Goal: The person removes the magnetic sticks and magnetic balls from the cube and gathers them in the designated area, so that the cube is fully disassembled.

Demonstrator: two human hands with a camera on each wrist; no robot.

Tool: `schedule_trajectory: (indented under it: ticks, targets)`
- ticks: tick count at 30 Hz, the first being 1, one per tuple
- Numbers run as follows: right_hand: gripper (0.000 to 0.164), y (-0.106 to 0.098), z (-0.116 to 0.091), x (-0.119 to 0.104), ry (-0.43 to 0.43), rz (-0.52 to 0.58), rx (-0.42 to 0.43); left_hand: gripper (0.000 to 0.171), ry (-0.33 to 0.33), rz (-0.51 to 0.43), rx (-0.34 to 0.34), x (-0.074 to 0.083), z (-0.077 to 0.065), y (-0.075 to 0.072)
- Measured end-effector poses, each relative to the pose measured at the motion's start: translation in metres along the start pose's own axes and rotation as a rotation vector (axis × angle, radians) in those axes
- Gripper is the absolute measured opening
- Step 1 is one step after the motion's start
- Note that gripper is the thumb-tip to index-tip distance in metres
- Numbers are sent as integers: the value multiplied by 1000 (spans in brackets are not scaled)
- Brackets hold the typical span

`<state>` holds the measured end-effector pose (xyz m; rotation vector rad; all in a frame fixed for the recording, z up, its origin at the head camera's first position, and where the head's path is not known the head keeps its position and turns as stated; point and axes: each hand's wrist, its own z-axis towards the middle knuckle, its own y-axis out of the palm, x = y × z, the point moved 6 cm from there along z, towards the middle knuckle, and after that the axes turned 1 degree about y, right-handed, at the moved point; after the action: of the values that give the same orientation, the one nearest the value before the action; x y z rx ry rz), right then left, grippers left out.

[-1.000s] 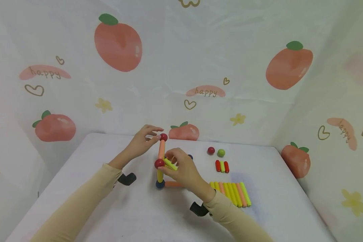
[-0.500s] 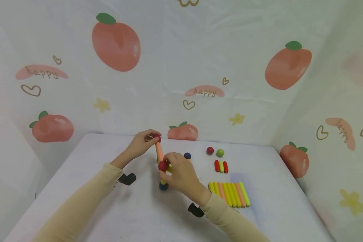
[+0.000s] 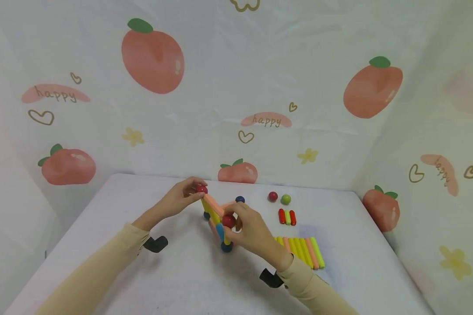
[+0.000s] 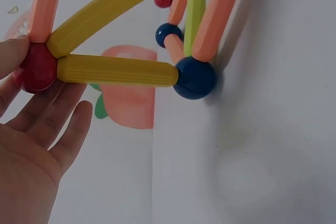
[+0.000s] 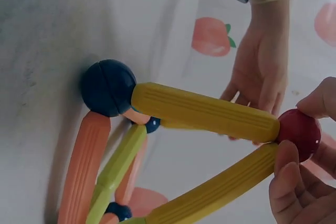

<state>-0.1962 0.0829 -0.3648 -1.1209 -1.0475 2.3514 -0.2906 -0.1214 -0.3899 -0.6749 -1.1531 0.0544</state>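
A frame of magnetic rods and balls stands on the table between my hands. My left hand (image 3: pixel 176 200) pinches the red ball (image 4: pixel 38 70) at its far top corner. At the near top corner my right hand (image 3: pixel 256 228) holds another red ball (image 5: pixel 300 135) between thumb and fingers. An orange rod (image 3: pixel 213 204) spans the two red balls. From each one a yellow rod (image 4: pixel 118 70) runs down to a dark blue ball (image 4: pixel 194 78), and a second yellow rod (image 5: pixel 215 182) slants inward. A light blue piece (image 3: pixel 220 232) shows on the near side. My right hand partly hides the frame.
Right of the frame lies a row of yellow, orange and green rods (image 3: pixel 305 253). Behind it are short red and green rods (image 3: pixel 287 217). A loose red ball (image 3: pixel 273 196) and a green ball (image 3: pixel 286 199) sit farther back, before the printed cloth backdrop.
The frame has turned: its near red ball moved right and slightly down with my right hand, while the far red ball went left and down with my left. Left fingers closed onto their ball.
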Motion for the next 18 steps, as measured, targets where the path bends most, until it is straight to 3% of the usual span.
schedule_trajectory:
  ticks: [10,18]
  targets:
    - [29,-13,-15,7,7,8,29,34,4,73,36,6,-30,7]
    - [28,-21,-27,15,-24,79,53,34,39,87,-7,25,-53,18]
